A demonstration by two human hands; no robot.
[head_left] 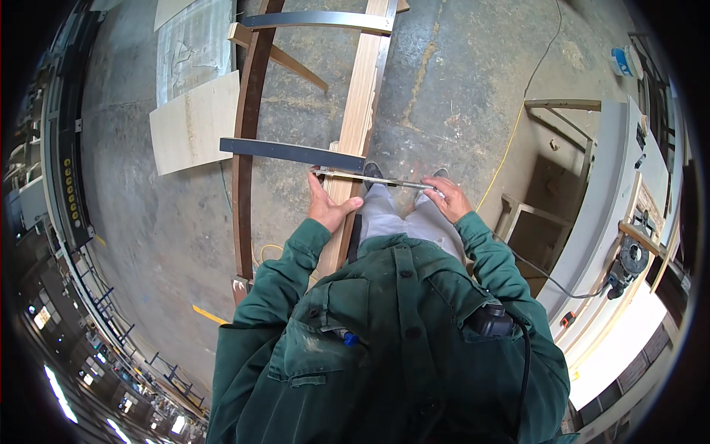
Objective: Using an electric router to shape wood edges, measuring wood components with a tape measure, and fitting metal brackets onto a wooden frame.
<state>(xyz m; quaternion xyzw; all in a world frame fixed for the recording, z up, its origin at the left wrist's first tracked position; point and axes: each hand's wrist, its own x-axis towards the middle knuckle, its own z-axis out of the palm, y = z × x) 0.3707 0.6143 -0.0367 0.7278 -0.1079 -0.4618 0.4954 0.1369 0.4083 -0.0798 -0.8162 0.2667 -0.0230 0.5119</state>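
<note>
A long thin metal tool (381, 180) lies level across the near end of a wooden frame; its exact kind is hard to make out. At its grey right end, my right hand (449, 200) pinches it between thumb and fingers. My left hand (330, 207) has its thumb spread away from its fingers. Those fingertips reach the tool's left end, while the thumb is over the pale laminated wood rail (362, 96). Just beyond the tool, a dark crosspiece (292, 152) spans from this rail to the brown rail (248, 111).
Farther off, another crosspiece (318, 20) joins the rails, with a loose wooden strip (296, 66) below it. Pale sheets (196, 122) lie on the left floor. At right stand a workbench (603, 192) with a power tool (633, 255) and a white bucket (629, 62). A yellow cable (506, 152) crosses the floor.
</note>
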